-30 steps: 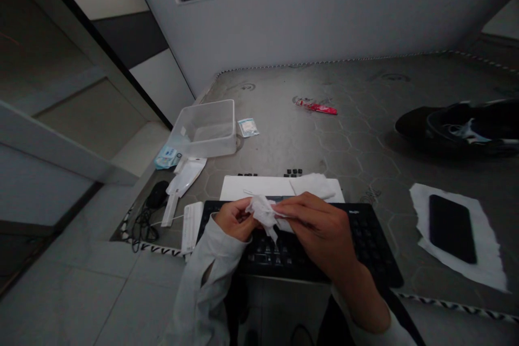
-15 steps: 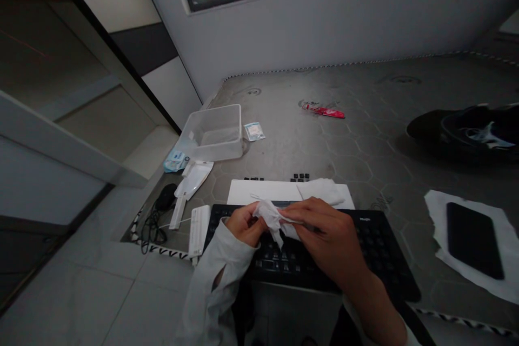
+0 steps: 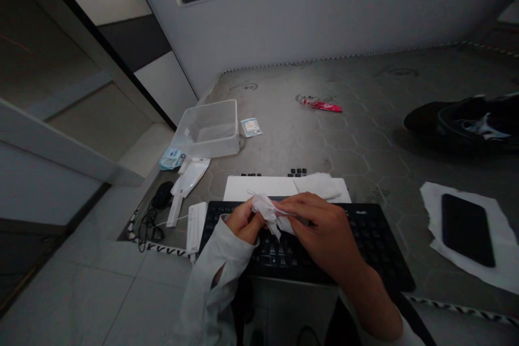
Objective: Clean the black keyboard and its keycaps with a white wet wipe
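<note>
A crumpled white tissue [image 3: 265, 207] is held between my two hands above a black keyboard [image 3: 371, 238]. My left hand [image 3: 244, 223] pinches it from the left, fingers closed. From the right, my right hand [image 3: 322, 227] has its fingers pressed together on the tissue. Whether something small sits inside the tissue is hidden. Behind the keyboard lies a white sheet [image 3: 237, 189] with a folded tissue [image 3: 318, 186] on its right part. Loose black keycaps [image 3: 298, 172] stand in small groups just beyond the sheet.
To the left are a clear plastic bin [image 3: 211, 148], a white power strip [image 3: 197, 227], a black mouse [image 3: 162, 195] and an opened white wrapper [image 3: 194, 175]. A small packet [image 3: 251, 127] and a red item [image 3: 322, 104] lie farther back. At right are a phone [image 3: 466, 230] on paper and a black cap [image 3: 430, 121].
The view has shifted a little, so the table things sit slightly higher and farther left. Both hands keep hold of the tissue, with only slight finger movement.
</note>
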`<action>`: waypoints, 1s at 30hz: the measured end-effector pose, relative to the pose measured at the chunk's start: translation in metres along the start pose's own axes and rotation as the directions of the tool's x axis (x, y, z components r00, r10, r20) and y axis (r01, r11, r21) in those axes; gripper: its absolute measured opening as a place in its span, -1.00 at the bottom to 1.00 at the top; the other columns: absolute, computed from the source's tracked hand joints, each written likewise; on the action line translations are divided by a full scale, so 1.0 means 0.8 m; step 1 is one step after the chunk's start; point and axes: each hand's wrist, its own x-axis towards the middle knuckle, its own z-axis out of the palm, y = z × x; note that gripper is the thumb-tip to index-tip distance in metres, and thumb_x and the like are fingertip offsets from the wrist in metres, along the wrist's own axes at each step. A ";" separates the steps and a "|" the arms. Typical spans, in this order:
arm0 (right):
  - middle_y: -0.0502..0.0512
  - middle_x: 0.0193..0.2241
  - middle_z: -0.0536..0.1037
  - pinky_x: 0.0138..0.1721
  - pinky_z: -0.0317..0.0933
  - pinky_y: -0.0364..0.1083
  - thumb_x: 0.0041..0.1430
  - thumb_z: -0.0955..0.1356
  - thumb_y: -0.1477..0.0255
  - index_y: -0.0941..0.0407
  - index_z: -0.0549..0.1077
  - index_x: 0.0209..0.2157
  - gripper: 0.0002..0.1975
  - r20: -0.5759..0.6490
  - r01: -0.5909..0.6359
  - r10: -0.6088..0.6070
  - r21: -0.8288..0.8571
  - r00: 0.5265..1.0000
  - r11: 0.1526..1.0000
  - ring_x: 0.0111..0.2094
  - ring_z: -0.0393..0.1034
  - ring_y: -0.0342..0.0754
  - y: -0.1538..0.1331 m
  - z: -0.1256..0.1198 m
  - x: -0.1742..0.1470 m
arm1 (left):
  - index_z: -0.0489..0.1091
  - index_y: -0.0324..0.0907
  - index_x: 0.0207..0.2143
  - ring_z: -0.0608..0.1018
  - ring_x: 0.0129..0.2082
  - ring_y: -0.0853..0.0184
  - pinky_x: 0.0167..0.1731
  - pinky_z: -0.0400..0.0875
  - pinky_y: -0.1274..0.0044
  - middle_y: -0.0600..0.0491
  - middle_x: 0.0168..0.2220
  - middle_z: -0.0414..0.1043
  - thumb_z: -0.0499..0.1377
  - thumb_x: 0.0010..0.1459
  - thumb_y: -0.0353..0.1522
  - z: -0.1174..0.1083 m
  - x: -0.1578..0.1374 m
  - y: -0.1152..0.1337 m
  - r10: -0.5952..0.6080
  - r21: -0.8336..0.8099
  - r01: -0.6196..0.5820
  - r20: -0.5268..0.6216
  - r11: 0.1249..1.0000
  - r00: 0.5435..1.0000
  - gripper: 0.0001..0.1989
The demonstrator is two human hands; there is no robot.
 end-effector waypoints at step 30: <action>0.06 -0.29 0.66 -0.21 0.40 -0.09 0.18 0.37 0.71 0.09 0.63 -0.12 -0.67 -0.004 0.010 -0.010 0.014 1.000 1.000 -0.27 0.54 -0.08 -0.003 0.001 0.001 | 0.55 -0.22 -0.26 0.41 -0.55 0.50 -0.49 0.31 0.67 0.14 -0.51 0.43 0.37 -0.02 -0.01 -0.004 0.004 -0.011 0.016 -0.033 -0.017 -0.008 0.999 1.000 -0.53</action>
